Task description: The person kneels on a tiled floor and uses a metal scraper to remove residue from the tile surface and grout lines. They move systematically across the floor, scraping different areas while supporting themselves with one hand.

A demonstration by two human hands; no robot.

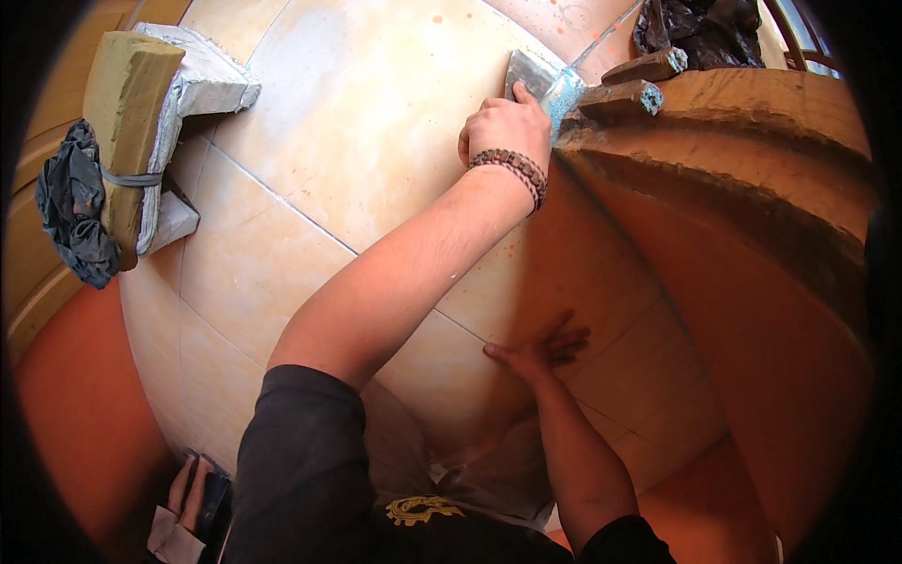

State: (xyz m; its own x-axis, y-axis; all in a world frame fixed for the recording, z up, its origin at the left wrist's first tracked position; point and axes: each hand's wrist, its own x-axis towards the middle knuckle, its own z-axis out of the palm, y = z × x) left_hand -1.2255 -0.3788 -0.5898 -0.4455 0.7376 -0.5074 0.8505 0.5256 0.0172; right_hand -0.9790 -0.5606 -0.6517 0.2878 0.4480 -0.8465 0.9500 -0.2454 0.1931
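At upper left, a yellow-brown wooden piece (132, 103) with a crusted whitish side; has two whitish stubs (221, 92) jutting rightward. Against its left face, a crumpled black plastic bag (70, 211); meets a grey band (132, 179) wrapped across the wood. Along the left rim, brown wooden panelling (45, 305), its lines bent. Below that, a plain orange-red wall or panel (75, 385); cannot tell which. At upper right, another black bag (705, 33), glossy and bunched, near dark brown bars (797, 36).
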